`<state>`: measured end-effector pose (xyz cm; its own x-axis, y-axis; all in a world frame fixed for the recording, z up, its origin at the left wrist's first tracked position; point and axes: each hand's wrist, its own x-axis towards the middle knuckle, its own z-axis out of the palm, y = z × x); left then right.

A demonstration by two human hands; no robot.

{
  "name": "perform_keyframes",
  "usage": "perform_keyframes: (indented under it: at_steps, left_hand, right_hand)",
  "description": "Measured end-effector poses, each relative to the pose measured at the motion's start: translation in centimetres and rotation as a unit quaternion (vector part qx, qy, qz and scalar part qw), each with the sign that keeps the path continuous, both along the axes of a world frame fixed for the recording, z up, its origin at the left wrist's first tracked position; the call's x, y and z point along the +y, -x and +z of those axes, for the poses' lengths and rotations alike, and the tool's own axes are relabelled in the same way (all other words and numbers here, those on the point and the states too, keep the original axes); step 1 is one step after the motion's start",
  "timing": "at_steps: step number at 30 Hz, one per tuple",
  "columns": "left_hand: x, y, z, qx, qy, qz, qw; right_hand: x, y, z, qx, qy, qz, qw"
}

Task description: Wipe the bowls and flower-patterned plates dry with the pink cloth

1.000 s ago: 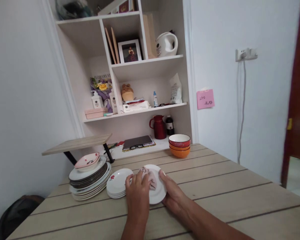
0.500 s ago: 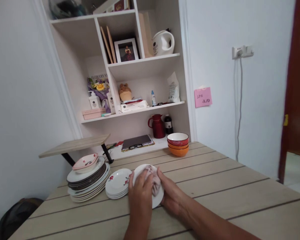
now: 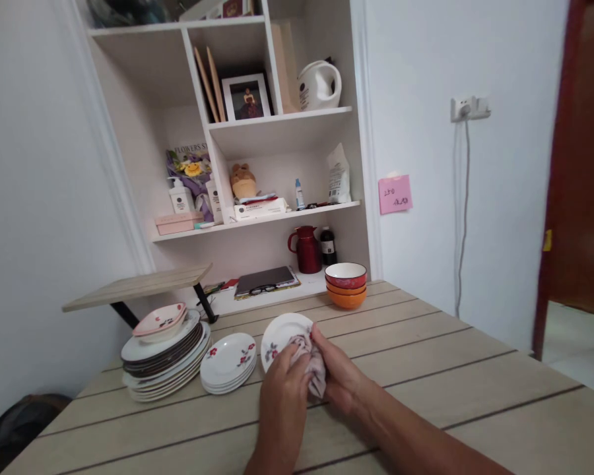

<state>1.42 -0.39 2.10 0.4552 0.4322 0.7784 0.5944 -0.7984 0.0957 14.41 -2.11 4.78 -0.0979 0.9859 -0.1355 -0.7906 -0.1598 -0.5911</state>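
Observation:
A small white plate [image 3: 283, 328] with a red and grey flower print is held up over the table, its face tilted toward me. My right hand [image 3: 340, 375] grips its right edge, thumb on the face. Bunched in my left hand [image 3: 283, 390] is a pale pinkish cloth [image 3: 317, 377], pressed on the plate's lower right part; the fingertips are partly hidden in it. Left of my hands lies a low stack of matching flower plates [image 3: 228, 361].
A taller stack of larger plates [image 3: 165, 369], topped with square bowls [image 3: 159, 322], stands at the left beside a small raised shelf [image 3: 138, 287]. Orange and red bowls [image 3: 346, 290] are stacked at the table's back edge. Behind, a red jug [image 3: 307, 251] sits in the shelving.
The cloth and my left hand have shifted from the plate's middle to its lower right. The plate has tilted, and its flower print now shows. My view has swung slightly right.

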Motion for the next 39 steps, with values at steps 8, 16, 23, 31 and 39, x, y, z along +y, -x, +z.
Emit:
perform_keyframes:
  at_steps: [8, 16, 23, 31, 39]
  left_hand:
    - [1.7, 2.5, 1.4, 0.017, -0.007, 0.23, 0.973]
    - [-0.2, -0.3, 0.0, 0.031, 0.083, 0.057, 0.994]
    - [2.3, 2.3, 0.5, -0.064, 0.171, 0.152, 0.971]
    - [0.7, 0.5, -0.1, -0.036, 0.202, 0.075, 0.976]
    - [1.1, 0.4, -0.2, -0.077, 0.131, 0.063, 0.986]
  right_hand:
    - [0.0, 2.5, -1.5, -0.02, -0.029, -0.018, 0.999]
    - [0.0, -0.1, 0.0, -0.018, 0.014, -0.052, 0.998]
    - [-0.8, 2.3, -1.0, -0.053, -0.046, -0.021, 0.997]
    - [0.1, 0.5, -1.2, -0.02, -0.045, -0.079, 0.996]
    - [0.1, 0.7, -1.7, -0.027, -0.033, 0.018, 0.999]
